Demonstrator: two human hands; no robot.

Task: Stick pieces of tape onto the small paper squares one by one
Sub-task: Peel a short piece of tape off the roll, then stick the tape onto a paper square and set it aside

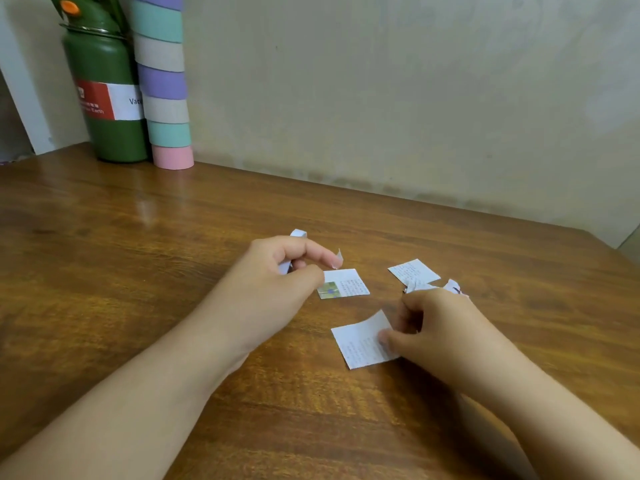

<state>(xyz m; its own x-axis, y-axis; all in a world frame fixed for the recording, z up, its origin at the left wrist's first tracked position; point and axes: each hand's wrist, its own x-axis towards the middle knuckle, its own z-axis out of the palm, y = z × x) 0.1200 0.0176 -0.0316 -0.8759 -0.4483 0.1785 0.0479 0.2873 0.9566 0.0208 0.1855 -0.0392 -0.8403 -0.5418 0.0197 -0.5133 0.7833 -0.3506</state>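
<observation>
The left hand (277, 271) curls its fingers round a tape roll (294, 249), a tape piece (338, 258) on its forefinger. The right hand (429, 327) pinches the near paper square (360, 342) on the bench (138, 271); two squares lie farther off.

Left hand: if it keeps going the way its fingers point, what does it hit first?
Probably the far paper square. The left hand, gripping a tape strip, points right and slightly away; the pictured square lies just below that line. Depth is unclear.
</observation>
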